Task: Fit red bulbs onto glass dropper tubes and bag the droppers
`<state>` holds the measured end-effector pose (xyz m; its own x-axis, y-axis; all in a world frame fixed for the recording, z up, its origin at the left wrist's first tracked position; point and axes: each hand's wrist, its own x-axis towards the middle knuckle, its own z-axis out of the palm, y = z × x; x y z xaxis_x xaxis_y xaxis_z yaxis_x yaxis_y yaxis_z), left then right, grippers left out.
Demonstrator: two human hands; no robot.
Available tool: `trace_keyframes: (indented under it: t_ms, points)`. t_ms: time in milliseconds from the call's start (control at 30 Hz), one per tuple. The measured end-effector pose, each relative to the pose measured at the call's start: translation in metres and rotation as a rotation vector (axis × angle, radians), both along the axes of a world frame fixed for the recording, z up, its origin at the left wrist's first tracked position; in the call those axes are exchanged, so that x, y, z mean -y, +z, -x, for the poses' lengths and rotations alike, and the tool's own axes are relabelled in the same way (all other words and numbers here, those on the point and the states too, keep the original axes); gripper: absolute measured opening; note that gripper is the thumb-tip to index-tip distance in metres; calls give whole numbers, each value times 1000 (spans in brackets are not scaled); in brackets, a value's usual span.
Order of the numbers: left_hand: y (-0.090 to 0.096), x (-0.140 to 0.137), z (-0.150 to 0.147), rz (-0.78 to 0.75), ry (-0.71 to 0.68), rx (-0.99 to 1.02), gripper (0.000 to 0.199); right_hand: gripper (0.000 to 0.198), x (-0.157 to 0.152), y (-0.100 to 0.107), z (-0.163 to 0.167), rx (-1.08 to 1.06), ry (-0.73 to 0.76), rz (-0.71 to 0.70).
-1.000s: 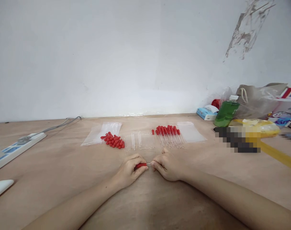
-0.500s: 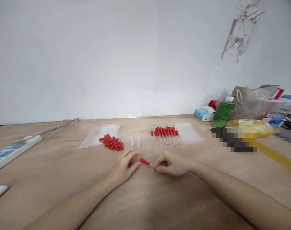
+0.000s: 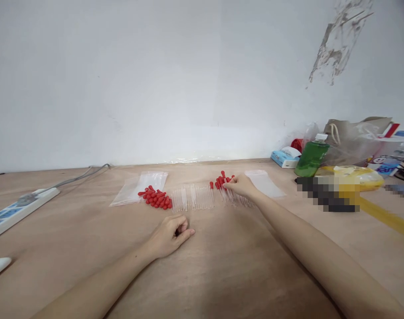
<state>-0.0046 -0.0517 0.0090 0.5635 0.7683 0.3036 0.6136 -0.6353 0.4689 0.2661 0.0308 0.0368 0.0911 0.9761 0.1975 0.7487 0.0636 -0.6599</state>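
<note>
My right hand reaches forward over the row of finished droppers and pinches one red-capped dropper just above that row. My left hand rests on the wooden table with fingers loosely curled and nothing in it. A pile of loose red rubber bulbs lies ahead of my left hand. A row of clear glass tubes sits between the bulbs and the finished droppers.
Clear plastic bags lie behind the bulbs and right of the droppers. A power strip with cable is at the left. A green bottle, tissue pack, paper bag and yellow items crowd the right.
My hands separated. The right hand carried the assembled dropper forward to the row of finished droppers. The left hand let go and settled on the table.
</note>
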Motion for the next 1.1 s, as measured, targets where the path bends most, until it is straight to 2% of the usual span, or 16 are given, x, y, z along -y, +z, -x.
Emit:
trace_keyframes:
  t_ms: [267,433,733,933,1100]
  points:
    - [1,0,0,-1,-4,-16,30,23,0,3,-18,109,-144,69]
    - [0,-1,0,-1,-12,-18,31,26,-1,1,-26,136,-138,121]
    - [1,0,-1,2,-6,-31,31,30,-8,-8,-19,146,-73,181]
    - [0,-1,0,-12,-4,-49,32,20,-2,0,-22,226,-120,139]
    - [-1,-1,0,-24,-5,-36,31,14,10,5,-4,302,-115,-2]
